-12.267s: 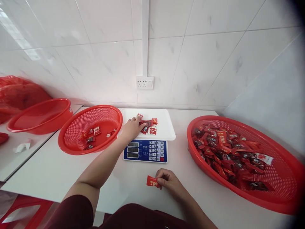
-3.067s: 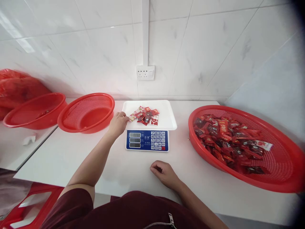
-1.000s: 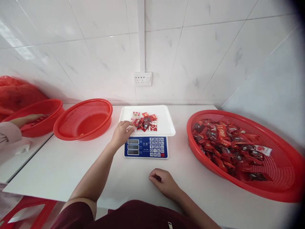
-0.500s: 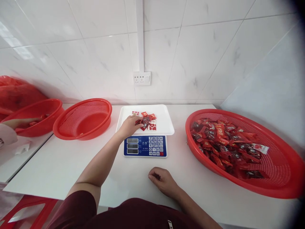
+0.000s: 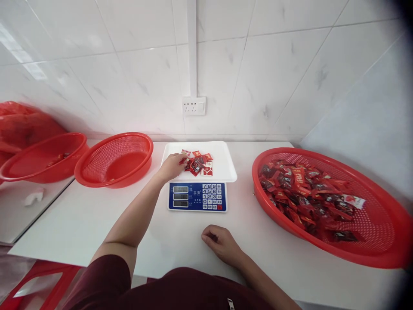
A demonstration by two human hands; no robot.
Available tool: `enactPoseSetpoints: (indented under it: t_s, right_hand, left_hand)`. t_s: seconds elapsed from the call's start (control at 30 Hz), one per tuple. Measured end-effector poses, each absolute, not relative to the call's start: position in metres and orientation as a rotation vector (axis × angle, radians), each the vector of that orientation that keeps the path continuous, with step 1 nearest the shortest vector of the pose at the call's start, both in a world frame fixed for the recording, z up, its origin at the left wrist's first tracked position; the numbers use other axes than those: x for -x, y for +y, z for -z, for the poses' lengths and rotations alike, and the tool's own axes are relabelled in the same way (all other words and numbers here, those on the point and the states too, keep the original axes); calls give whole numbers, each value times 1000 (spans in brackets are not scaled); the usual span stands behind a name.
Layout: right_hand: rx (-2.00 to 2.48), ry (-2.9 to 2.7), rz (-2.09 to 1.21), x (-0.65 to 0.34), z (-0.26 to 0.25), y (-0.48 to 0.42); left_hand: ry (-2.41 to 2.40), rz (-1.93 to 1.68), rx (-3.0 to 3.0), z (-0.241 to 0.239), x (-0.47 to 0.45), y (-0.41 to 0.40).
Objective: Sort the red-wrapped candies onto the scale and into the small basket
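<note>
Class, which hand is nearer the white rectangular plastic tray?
Left. The left hand is over the left side of the tray, at its red plastic packets; the right hand is apart from it, on the white table.

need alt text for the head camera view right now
A person's left hand touches small, mostly red packets piled on the white tray of a scale, while the right hand lies loosely curled on the table. A large red basket of similar packets stands at right; a smaller red basket, red basin and red bag are at left.
</note>
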State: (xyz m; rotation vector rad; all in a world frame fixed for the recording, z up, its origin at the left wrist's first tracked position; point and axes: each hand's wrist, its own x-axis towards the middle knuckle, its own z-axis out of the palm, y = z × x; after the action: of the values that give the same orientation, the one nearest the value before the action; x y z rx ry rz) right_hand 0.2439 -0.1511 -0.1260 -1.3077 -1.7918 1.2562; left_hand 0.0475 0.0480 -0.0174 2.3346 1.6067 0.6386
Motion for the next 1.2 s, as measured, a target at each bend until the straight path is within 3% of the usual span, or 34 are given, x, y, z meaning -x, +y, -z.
enactPoseSetpoints:
  t_s: [0.47,0.9,1.2]
  right_hand:
    - [1321,-1798,-1255,-243,126,-150]
    - [1310,-1818,-1260,-243,126,-151]
    - [1312,-1837,-1238,-243,126,-150]
  left_hand:
    - [1586,-995,-2046,17,-41,45]
    - [1646,-807,-2013,28,-36,41]
    - [1509,-935,-2094,21,-37,31]
